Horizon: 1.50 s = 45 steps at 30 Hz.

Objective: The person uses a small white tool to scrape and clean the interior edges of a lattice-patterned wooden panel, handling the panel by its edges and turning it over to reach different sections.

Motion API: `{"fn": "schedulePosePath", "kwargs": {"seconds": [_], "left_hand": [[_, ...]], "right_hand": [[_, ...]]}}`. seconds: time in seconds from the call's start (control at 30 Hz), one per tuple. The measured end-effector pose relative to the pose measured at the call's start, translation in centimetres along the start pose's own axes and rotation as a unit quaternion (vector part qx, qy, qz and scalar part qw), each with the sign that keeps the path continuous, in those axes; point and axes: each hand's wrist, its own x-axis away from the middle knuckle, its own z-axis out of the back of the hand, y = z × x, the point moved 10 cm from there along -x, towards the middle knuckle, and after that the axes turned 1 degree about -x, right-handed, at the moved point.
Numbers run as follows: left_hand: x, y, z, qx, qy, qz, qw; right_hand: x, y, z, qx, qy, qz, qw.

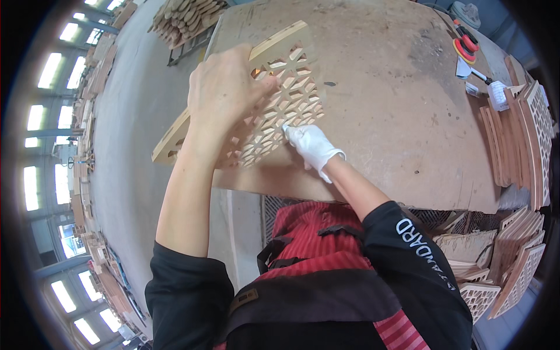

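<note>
A light wooden lattice panel (pixel 291 94) stands tilted on the workbench, pierced by many angular cut-outs. My bare left hand (pixel 225 87) grips its upper edge, thumb over the pierced face. In a white glove, my right hand (pixel 313 142) is closed at the lower part of the panel. A small pale-tipped object (pixel 285 127) pokes out from its fingers against the cut-outs; most of it is hidden, so I cannot tell what it is. My left forearm covers part of the panel's left side.
On the wooden workbench top (pixel 376 87), a red and black orbital sander (pixel 466 47) lies at the far right, near a white plastic bottle (pixel 498 95). Lattice panels (pixel 540 131) lean along the right edge; more panels (pixel 518 271) stand below. Wooden pieces (pixel 188 19) are piled at the far left.
</note>
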Motion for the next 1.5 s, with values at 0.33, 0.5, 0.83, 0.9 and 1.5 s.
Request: {"fn": "schedulePosePath", "kwargs": {"seconds": [0.33,0.5,0.83,0.9,1.5], "left_hand": [[0.4,-0.8,-0.1,0.002,-0.003,0.002,1.000],[0.1,-0.1,-0.2,0.009,-0.018,0.005,1.000],[0.3,-0.9,-0.1,-0.002,-0.022,0.012,1.000],[0.1,-0.5,-0.3,0.062,-0.060,0.037,0.996],[-0.4,0.0,0.0,0.019,-0.023,0.020,0.999]], "right_hand": [[1.8,0.0,-0.4,0.043,-0.053,-0.174,0.982],[-0.8,0.7,-0.5,0.009,0.108,-0.012,0.994],[1.3,0.2,-1.9,-0.086,0.000,-0.169,0.982],[2.0,-0.5,-0.7,0.007,-0.039,-0.178,0.983],[0.8,0.3,-0.1,0.016,-0.053,-0.140,0.989]]}}
